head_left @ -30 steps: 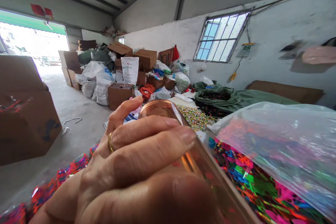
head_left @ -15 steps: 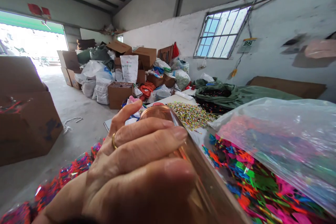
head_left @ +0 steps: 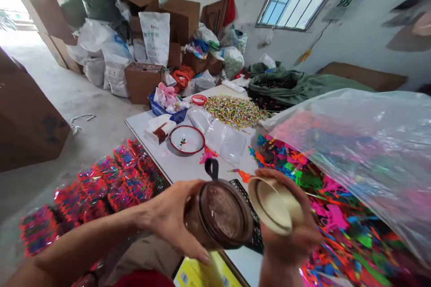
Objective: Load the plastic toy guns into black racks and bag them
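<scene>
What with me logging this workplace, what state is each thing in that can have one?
Brown cup: uncapped, gripped by the left hand
Pale lid: off the cup, inner side showing, gripped by the right hand
Larger red-rimmed dish: face up on the table
Blue basket: heaped above its rim
Green sack: open
Clear plastic sheet: covering part of the colourful pieces
</scene>
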`<state>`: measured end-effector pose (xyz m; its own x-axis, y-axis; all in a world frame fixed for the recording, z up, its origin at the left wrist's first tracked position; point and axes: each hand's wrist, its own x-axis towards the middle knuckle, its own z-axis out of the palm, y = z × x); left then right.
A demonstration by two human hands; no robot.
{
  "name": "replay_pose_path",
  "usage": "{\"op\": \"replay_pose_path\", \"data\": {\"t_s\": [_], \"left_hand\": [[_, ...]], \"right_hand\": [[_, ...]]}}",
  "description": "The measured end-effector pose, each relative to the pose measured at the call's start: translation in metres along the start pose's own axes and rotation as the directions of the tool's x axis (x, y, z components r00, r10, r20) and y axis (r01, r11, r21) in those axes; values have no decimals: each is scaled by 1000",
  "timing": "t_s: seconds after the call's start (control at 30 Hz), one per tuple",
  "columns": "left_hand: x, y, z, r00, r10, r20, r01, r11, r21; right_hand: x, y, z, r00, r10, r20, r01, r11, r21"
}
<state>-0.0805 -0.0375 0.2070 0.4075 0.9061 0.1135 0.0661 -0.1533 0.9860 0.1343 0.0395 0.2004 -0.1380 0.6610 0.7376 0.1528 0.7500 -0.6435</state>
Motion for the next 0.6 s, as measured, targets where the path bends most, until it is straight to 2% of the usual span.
{"op": "replay_pose_path", "data": {"t_s": [0.07,0.1,0.13,0.2,0.23,0.3,0.37,0.43,0.53,0.6], "left_hand": [[7,-20,5,993,-78,90,85,994,-73],[11,-31,7,983,-110,144,126,986,-110],[14,-41,8,972,-127,199,157,978,-139],[19,-62,6,948,-120,294,171,973,-152],[20,-71,4,943,-112,313,162,977,-137],[19,-85,-1,955,-120,271,142,988,-66],[14,-94,-6,977,-146,158,146,989,14],[9,-100,-11,985,-170,-4,170,980,104],[2,-108,-16,947,-138,-290,223,932,284],[-2,-115,-15,927,-80,-366,238,881,410]], "right_hand": [[3,-13,-11,980,-136,143,141,990,-25],[5,-18,-13,943,-192,272,208,978,-33],[7,-22,-13,884,-221,413,256,966,-29],[9,-24,-6,754,-238,613,304,953,-4],[8,-22,0,716,-221,662,302,953,-8],[3,-13,16,686,-157,710,282,957,-61],[-8,1,36,712,-108,694,300,940,-162],[-21,16,56,780,-96,618,334,900,-282],[-38,34,79,860,-87,503,317,864,-392],[-45,40,88,865,-86,494,303,875,-379]]}}
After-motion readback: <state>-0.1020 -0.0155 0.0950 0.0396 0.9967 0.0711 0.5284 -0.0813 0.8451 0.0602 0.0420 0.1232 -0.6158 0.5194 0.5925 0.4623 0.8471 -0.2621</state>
